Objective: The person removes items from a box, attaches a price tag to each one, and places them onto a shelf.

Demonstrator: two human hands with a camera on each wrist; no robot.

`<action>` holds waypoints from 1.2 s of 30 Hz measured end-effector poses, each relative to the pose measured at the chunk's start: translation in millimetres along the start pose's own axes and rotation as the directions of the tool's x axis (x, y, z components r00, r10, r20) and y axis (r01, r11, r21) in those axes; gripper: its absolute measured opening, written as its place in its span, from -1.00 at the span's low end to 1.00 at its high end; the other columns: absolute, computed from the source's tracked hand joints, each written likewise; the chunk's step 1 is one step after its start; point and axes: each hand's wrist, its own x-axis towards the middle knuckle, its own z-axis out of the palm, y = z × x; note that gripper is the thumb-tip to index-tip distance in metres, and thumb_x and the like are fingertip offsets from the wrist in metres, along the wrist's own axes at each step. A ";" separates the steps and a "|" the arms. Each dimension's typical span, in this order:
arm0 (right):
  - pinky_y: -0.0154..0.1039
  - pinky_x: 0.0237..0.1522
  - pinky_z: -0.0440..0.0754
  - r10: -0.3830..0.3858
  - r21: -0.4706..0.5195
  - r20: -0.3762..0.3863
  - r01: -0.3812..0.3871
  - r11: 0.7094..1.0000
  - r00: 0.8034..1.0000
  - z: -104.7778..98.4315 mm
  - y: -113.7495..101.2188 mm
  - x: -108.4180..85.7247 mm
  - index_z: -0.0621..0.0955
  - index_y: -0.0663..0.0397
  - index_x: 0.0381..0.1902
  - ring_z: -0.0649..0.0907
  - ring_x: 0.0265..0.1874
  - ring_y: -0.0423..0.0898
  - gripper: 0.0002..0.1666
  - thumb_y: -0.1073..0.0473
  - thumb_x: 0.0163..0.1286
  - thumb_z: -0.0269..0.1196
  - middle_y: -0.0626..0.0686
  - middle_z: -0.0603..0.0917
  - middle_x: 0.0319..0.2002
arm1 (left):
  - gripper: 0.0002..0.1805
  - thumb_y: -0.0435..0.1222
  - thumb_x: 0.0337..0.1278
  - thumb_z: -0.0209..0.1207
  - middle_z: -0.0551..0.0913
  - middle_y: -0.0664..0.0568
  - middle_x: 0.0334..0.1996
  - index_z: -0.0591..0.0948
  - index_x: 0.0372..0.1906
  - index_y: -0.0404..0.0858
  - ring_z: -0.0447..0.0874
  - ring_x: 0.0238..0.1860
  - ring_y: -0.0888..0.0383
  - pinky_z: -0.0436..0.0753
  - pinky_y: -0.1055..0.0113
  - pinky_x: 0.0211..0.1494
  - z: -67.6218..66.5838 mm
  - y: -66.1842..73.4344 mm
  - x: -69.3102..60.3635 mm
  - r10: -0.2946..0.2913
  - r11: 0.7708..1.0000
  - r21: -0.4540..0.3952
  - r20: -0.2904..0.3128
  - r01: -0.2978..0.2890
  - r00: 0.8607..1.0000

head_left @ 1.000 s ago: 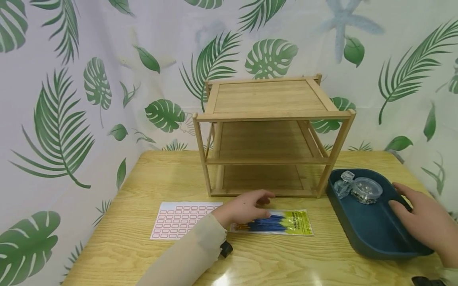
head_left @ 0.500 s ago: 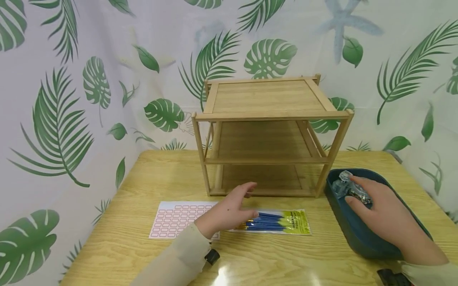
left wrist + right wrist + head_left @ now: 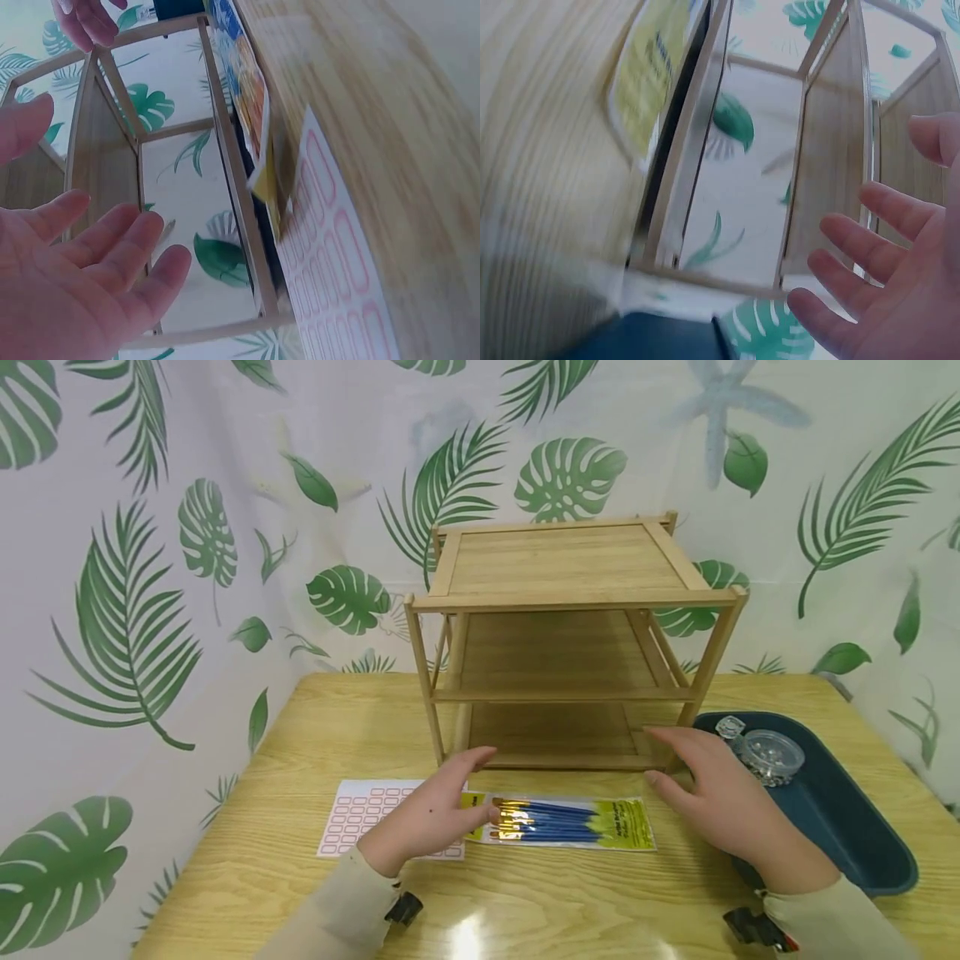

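My left hand (image 3: 429,814) hovers with spread fingers over the left end of a packet of blue paintbrushes (image 3: 555,823) and the edge of a label sheet (image 3: 352,820). Nothing is in its grasp; the left wrist view shows its palm bare. Past the packet's right end, my right hand (image 3: 731,806) hangs in the air with fingers apart, likewise holding nothing. It covers the left side of a dark blue tray (image 3: 840,827). Inside the tray are a round clear container (image 3: 772,753) and a glass bottle with a faceted stopper (image 3: 729,727), partly hidden by that hand.
A three-tier wooden shelf (image 3: 570,602) stands on the wood-grain table (image 3: 247,877) behind the packet. A leaf-patterned cloth (image 3: 247,527) hangs behind the table and along its left side.
My right hand has moved left from the tray's right rim, across the tray, to beside the packet. The left hand has drawn left, uncovering more of the brushes.
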 end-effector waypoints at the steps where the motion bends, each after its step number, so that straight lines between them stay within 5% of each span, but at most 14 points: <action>1: 0.41 0.24 0.25 0.001 0.006 0.011 -0.001 1.000 1.000 2.5 -3.7 2.0 0.37 0.10 0.48 0.29 0.38 0.35 -0.28 -0.14 0.54 0.17 0.28 0.41 0.38 | -0.13 0.06 0.33 0.25 0.19 0.16 0.52 0.09 0.61 0.09 0.18 0.49 0.09 0.32 -0.07 0.42 -1.7 -0.7 -1.7 -0.005 1.000 0.000 -0.001 0.005 1.000; 12: 0.37 0.25 0.33 -0.036 0.109 0.064 0.029 0.994 0.997 39.5 -32.4 25.6 0.37 -0.02 0.49 0.35 0.37 0.26 -0.28 -0.11 0.48 0.25 0.16 0.42 0.39 | -0.11 -0.02 0.27 0.31 0.18 0.08 0.54 0.14 0.60 0.05 0.13 0.51 0.01 0.26 -0.13 0.44 -20.5 -18.2 -21.5 -0.054 0.998 0.039 -0.067 0.057 0.996; 20: 0.32 0.23 0.40 -0.057 0.210 0.101 0.035 0.977 0.993 65.2 -45.2 39.7 0.38 0.01 0.48 0.40 0.36 0.23 -0.26 -0.09 0.46 0.28 0.15 0.42 0.39 | -0.13 -0.14 0.27 0.35 0.19 -0.05 0.53 0.19 0.58 -0.10 0.12 0.52 -0.10 0.25 -0.20 0.43 -39.1 -45.3 -43.3 -0.109 0.994 0.001 -0.120 0.110 0.987; 30: 0.23 0.31 0.37 -0.016 0.285 0.227 -0.050 0.957 0.974 104.9 -71.6 55.4 0.35 -0.09 0.51 0.37 0.40 0.11 -0.23 -0.19 0.46 0.26 0.02 0.39 0.41 | -0.16 -0.23 0.24 0.35 0.18 -0.18 0.52 0.23 0.56 -0.15 0.07 0.52 -0.24 0.20 -0.29 0.42 -59.2 -81.3 -54.8 -0.200 0.979 -0.004 -0.191 0.203 0.961; 36: 0.17 0.29 0.43 -0.016 0.341 0.282 -0.085 0.936 0.959 122.1 -86.5 65.5 0.34 -0.07 0.52 0.40 0.38 0.09 -0.23 -0.17 0.46 0.25 -0.01 0.38 0.42 | -0.16 -0.20 0.26 0.33 0.12 -0.19 0.55 0.21 0.57 -0.15 0.00 0.54 -0.25 0.16 -0.30 0.43 -67.7 -98.7 -59.7 -0.249 0.968 -0.079 -0.165 0.239 0.954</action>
